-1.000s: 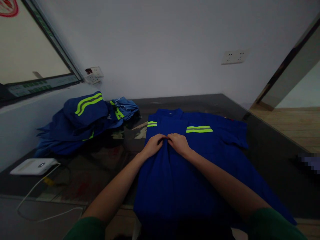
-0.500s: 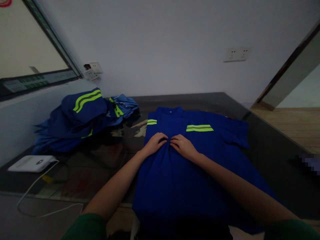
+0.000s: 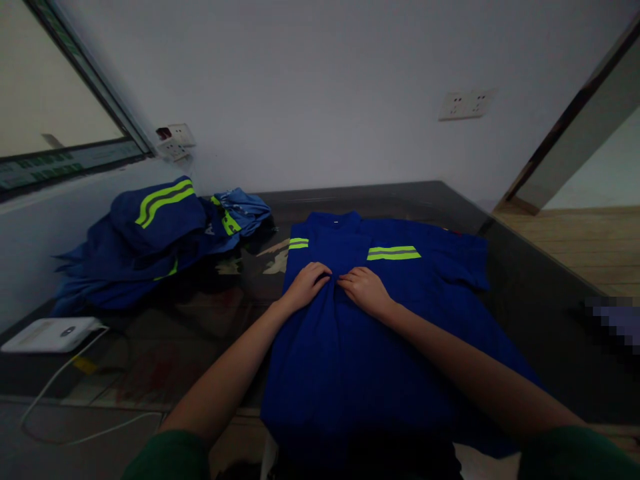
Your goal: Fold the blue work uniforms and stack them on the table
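Note:
A blue work jacket (image 3: 410, 333) with yellow-green reflective stripes lies spread on the dark table (image 3: 530, 267), its collar toward the wall. My left hand (image 3: 307, 283) and my right hand (image 3: 363, 290) meet on the jacket's chest, just below the stripes. The fingers of both hands are curled and pinch the front edges of the cloth where they join. What the fingertips hold besides the fabric is hidden.
A heap of blue garments (image 3: 150, 240) with the same stripes lies at the back left. A white flat device (image 3: 47, 333) with a white cable (image 3: 75, 387) sits at the left. Wall sockets (image 3: 463, 105) are above the table. A wooden floor (image 3: 580, 247) shows at right.
Both hands have stayed at the jacket's front seam, shifting only slightly. The view has drifted a little.

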`<state>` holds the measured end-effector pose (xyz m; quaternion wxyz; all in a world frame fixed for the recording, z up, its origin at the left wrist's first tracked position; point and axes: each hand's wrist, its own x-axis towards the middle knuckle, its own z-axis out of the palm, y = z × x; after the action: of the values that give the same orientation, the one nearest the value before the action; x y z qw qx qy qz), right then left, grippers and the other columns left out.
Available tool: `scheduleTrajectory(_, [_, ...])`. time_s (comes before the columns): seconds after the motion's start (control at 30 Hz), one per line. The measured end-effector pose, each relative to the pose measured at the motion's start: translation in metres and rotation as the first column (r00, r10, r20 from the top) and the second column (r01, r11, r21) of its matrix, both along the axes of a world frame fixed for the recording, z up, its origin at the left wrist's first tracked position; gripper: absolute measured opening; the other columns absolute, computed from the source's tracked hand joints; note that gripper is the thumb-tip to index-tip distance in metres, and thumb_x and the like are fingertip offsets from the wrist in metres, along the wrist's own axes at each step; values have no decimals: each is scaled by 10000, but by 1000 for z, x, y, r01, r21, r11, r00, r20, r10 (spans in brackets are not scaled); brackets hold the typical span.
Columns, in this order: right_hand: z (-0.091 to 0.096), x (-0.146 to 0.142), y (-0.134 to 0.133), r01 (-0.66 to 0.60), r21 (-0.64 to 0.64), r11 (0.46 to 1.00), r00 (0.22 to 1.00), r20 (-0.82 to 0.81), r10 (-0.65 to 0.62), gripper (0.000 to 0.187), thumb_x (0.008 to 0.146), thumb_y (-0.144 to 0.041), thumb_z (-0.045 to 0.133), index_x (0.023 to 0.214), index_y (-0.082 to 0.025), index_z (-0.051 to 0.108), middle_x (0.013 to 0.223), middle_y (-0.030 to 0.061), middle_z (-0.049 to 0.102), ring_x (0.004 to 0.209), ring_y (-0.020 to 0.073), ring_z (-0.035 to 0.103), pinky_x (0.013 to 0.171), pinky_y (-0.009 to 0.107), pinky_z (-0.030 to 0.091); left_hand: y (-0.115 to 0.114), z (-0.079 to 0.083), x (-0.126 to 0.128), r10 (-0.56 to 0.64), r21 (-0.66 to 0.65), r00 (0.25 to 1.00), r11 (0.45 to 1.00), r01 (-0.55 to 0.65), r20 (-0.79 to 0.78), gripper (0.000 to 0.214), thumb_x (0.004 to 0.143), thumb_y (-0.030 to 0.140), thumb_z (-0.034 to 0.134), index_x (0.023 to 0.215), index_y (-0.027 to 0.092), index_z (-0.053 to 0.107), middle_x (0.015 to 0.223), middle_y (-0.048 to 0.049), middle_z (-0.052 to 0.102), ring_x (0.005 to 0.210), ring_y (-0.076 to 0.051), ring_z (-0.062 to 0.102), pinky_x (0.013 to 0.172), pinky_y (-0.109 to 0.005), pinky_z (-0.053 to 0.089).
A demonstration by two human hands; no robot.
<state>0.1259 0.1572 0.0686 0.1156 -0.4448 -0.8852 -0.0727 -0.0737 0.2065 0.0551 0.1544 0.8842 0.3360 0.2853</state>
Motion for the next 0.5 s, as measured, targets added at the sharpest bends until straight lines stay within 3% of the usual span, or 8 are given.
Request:
scheduleTrajectory(0.2, [-1,-1,-3,-62,10,998,996,59,62,243,927,-171,487,1060,-176,690,1126,80,687,1002,208,584,888,339,413,-1,-1,1,-2,13,999,1000,3,-49,159,921,227,475,1007,209,606,1031,-64,643,1008,-205,562,930,-375,433])
scheduleTrajectory(0.37, [-1,1,-4,-7,-6,1000,1000,11,7,262,940,-222,472,1088,-180,685,1179,95,661,1076,232,567,898,366,431,-1,-2,2,17,32,997,999,-15,-80,175,916,251,504,1066,224,591,1088,-52,638,1054,-208,557,986,-393,398])
scheduleTrajectory(0.5, [-2,6,0,38,-38,999,999,-7,-38,302,939,-272,489,1184,-195,649,1264,83,621,1122,244,561,935,385,438,-1,-2,1,46,68,991,997,-38,-125,120,918,257,503,988,207,587,1022,-57,636,985,-213,569,918,-370,434])
